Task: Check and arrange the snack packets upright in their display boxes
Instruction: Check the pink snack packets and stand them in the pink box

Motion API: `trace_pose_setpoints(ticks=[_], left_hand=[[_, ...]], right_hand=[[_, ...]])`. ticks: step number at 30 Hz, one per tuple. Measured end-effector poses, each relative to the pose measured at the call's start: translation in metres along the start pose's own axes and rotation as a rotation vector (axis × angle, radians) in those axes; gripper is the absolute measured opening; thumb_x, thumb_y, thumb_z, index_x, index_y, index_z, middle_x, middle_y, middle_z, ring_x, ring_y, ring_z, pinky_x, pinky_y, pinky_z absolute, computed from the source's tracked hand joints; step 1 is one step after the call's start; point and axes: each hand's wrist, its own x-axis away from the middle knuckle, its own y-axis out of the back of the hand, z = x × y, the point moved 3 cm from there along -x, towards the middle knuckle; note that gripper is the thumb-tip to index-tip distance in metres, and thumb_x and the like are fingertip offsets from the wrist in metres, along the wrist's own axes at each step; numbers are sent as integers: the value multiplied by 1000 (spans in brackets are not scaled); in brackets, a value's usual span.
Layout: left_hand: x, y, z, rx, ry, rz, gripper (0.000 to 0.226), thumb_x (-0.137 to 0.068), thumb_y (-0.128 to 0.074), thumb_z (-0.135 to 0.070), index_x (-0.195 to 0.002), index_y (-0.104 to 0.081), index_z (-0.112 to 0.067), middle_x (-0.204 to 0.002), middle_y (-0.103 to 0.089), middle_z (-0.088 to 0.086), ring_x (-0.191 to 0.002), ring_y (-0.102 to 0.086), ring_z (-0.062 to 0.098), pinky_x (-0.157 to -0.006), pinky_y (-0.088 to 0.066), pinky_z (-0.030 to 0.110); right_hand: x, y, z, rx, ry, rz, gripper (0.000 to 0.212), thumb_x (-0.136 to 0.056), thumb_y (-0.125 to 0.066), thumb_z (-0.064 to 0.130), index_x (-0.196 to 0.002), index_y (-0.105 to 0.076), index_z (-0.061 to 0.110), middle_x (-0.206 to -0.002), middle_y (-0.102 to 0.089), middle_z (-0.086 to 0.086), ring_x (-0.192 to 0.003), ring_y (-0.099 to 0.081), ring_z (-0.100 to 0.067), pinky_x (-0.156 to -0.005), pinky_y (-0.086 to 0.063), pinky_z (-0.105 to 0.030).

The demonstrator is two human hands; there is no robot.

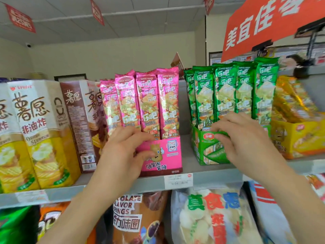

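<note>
Head camera: on a shop shelf [207, 175], left hand [123, 154] fingers clutch the pink display box [169, 162]; right hand [246, 140] fingers pinch the green display box [204, 151].

Pink snack packets [140, 103] in pink display box [165, 155]; green packets [226, 92] in green box [209, 148]; golden-yellow packets [292, 99] in yellow box [299, 138]. Cream-yellow cartons [42, 131], brown carton [80, 124]. Grey shelf [207, 178], orange-red sign [267, 22] with white lettering.

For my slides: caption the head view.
Left hand grips the pink display box, right hand the green display box; packets stand upright in both.
</note>
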Motion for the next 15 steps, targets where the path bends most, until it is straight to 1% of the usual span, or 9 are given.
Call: trace_pose_setpoints(ticks=[2, 3, 6, 8, 11, 14, 15], left_hand=[[0, -2, -5, 50, 17, -13, 30, -67, -85, -8, -95, -75, -9, -89, -62, 0, -88, -52, 21, -78, -37, 25], [-1, -3, -8, 61, 27, -28, 29, -67, -85, -7, -94, -75, -9, -89, -62, -1, -88, -53, 21, -77, -38, 24], [-2, -5, -13, 48, 62, -70, 27, -67, -85, -5, -93, -76, -8, -88, -61, -1, -88, -56, 26, -76, -39, 22], [0, -6, -16, 16, 54, -100, 28, -67, -85, -3, -93, -77, -7, -88, -61, 1, -87, -57, 29, -77, -42, 27], [3, -5, -19, -18, 36, -141, 28, -67, -85, -3, -94, -78, -7, -85, -63, 8, -85, -57, 32, -75, -46, 34], [4, -2, -18, -19, 4, -155, 26, -69, -83, -9, -95, -78, -8, -85, -63, 8, -84, -58, 32, -71, -52, 44], [5, 0, -17, -2, -13, -149, 25, -71, -80, -14, -96, -78, -8, -85, -63, 7, -83, -59, 32, -70, -53, 46]], right_hand=[[-1, -4, -1, -154, 27, -15, 15, -84, -69, 0, -98, -73, 4, -93, -63, -13, -92, -56, -38, -77, -47, -45], [0, -6, 0, -188, 54, -40, 15, -84, -69, -2, -97, -73, 2, -92, -63, -13, -90, -57, -39, -76, -48, -45], [4, -7, 2, -250, 150, -106, 15, -82, -72, -2, -97, -73, 1, -88, -63, -13, -85, -59, -37, -73, -51, -44], [4, -6, 5, -278, 215, -148, 14, -82, -72, 1, -96, -74, 1, -87, -65, -13, -83, -61, -35, -72, -53, -42], [3, -6, 9, -320, 296, -186, 13, -84, -68, 7, -94, -74, 0, -86, -65, -14, -80, -61, -33, -72, -51, -40], [5, -6, 9, -322, 338, -182, 12, -86, -68, 1, -96, -73, -1, -88, -66, -13, -81, -59, -32, -76, -48, -34], [8, -5, 8, -316, 346, -183, 13, -85, -68, -3, -97, -73, -1, -90, -67, -13, -83, -59, -32, -77, -49, -36]])
